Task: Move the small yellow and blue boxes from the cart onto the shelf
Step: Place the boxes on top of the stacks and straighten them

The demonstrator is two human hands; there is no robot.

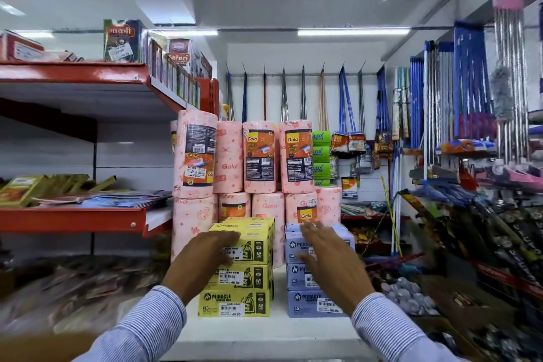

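on the shelf (264,329), open left hand (205,256) touches yellow boxes (244,276), open right hand (329,256) blue boxes (311,303).

Pink Gala kitchen towel rolls (261,156) stacked two tiers high at centre, green boxes (321,156) stacked just beside them on the right. Brooms and mops (346,103) hang on the back wall rail; more handles (467,82) crowd the right side. Left: red-edged racks (73,72) with cartons (122,41) on top and flat packets (97,198) on the tier below.
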